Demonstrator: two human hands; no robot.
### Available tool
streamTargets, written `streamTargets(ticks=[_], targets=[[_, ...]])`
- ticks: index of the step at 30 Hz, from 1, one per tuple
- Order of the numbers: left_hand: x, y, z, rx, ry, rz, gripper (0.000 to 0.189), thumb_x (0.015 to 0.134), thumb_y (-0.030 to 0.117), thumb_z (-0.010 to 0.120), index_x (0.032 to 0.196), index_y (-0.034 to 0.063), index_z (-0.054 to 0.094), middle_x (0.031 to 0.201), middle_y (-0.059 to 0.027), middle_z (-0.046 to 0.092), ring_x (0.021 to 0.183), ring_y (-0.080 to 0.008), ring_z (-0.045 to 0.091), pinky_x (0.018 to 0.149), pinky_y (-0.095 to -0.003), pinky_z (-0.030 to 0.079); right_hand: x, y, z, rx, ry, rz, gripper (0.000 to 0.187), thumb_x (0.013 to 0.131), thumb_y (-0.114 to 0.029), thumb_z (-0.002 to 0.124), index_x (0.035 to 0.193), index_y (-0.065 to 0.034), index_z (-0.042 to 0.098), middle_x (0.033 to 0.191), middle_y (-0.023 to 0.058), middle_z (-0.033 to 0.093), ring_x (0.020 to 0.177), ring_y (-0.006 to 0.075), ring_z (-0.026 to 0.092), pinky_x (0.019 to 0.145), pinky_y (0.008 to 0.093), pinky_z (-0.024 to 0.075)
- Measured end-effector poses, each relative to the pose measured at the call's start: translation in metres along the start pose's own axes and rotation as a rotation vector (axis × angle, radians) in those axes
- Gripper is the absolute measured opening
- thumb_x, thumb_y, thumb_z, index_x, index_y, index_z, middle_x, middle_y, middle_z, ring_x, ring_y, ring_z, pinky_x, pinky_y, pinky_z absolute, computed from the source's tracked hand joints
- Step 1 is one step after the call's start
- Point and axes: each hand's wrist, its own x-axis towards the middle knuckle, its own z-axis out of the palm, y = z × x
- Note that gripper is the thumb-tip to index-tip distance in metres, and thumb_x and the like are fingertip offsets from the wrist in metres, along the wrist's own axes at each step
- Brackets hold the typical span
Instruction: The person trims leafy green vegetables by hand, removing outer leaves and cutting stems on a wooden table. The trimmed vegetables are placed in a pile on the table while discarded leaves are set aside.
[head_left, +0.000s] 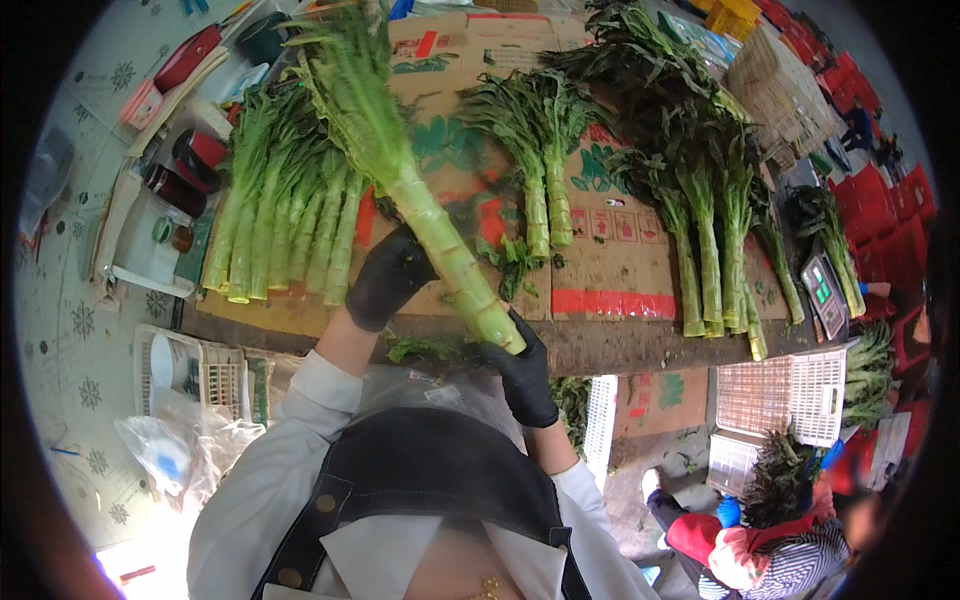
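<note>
A large celtuce stalk (450, 244) slants across the front of the work table, its leafy top up and to the left and its cut base down towards me. My right hand (529, 375), in a black glove, grips the stalk near the base. Also black-gloved, my left hand (391, 279) holds the stalk around mid-stem, with its fingers partly hidden behind. Leaf scraps (517, 262) lie on the flattened cardboard (615, 266) beyond my hands. Two shorter celtuce stalks (547, 187) rest side by side on that cardboard.
A row of celtuce (277, 210) lies at left, with darker-leaved stalks (705, 240) at right. Near the table's right edge is a digital scale (823, 296). Plastic crates (754, 394) stand below. A seated person (772, 551) in blue gloves is at lower right.
</note>
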Motion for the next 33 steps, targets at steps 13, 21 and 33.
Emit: streamTargets(ticks=[13,21,33], targets=[[-0.062,0.018,-0.008,0.158,0.244,0.274,0.061,0.083,0.011,0.069,0.136,0.0032,0.040,0.107,-0.0116,0.062,0.103,-0.0243,0.062,0.094,-0.0392,0.050,0.025,0.010,0.039,-0.031,-0.389,-0.096,0.074,0.091,-0.033,0.064,0.151,-0.0071,0.029,0.143,0.0133,0.047,0.116,0.0232,0.057,0.090,0.0327,0.0484],[-0.165,0.081,-0.137,0.659,1.128,0.568,0.063,0.079,0.006,0.070,0.136,0.0045,0.043,0.112,-0.0086,0.059,0.096,-0.0184,0.058,0.078,-0.0341,0.052,0.037,0.022,0.000,-0.034,-0.062,0.181,0.057,0.094,-0.025,0.059,0.144,-0.0057,0.040,0.131,0.0121,0.058,0.106,0.0221,0.063,0.084,0.0320,0.0499],[-0.134,0.017,-0.160,0.816,0.787,0.320,0.068,0.074,0.004,0.075,0.136,0.0015,0.047,0.115,-0.0079,0.062,0.101,-0.0176,0.060,0.087,-0.0329,0.050,0.058,0.049,0.016,0.006,-0.027,0.334,0.046,0.092,-0.021,0.061,0.134,-0.0052,0.050,0.115,0.0074,0.066,0.096,0.0186,0.067,0.077,0.0282,0.0505]])
